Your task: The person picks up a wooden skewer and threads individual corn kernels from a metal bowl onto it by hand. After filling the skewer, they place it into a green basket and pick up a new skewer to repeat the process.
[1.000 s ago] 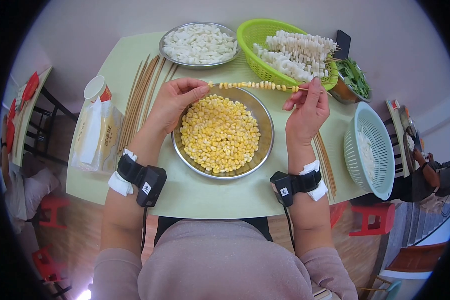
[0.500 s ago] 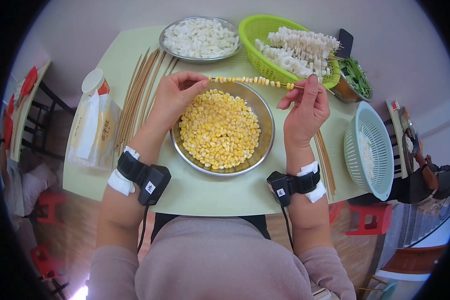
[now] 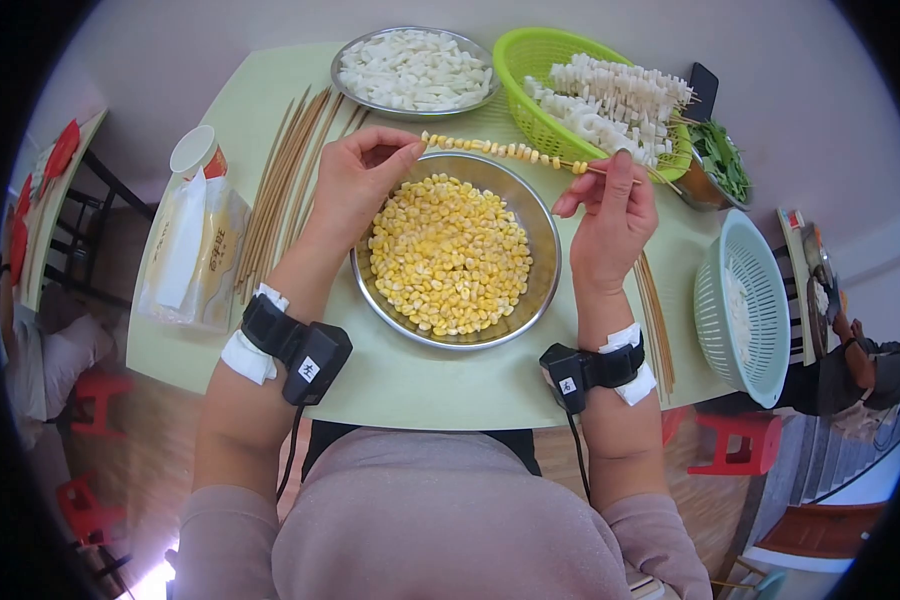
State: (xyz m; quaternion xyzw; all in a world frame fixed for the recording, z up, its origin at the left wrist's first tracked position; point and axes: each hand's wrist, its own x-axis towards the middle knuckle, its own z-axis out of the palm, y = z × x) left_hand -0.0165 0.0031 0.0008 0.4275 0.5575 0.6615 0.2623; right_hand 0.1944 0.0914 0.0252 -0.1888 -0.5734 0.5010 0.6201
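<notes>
Skewer of corn (image 3: 500,149), 1 — a thin stick strung with yellow kernels, held up above the far rim of a steel bowl (image 3: 543,250). Left hand (image 3: 358,180): fingers pinched at the skewer's kernel-covered end. Right hand (image 3: 612,215): thumb and fingers grasping the bare part, the tip jutting out beyond them. Loose corn kernels (image 3: 450,255), many, inside the steel bowl. Bare sticks (image 3: 282,190), 1 bundle, on the tabletop (image 3: 450,395) beside the left forearm; more sticks (image 3: 654,320) by the right wrist. Metal dish (image 3: 422,115), 1, heaped with white pieces (image 3: 415,70). Green basket (image 3: 526,105), 1 — bearing white skewers (image 3: 620,95). Paper cup (image 3: 195,152), 1, behind a tissue pack (image 3: 192,255).
</notes>
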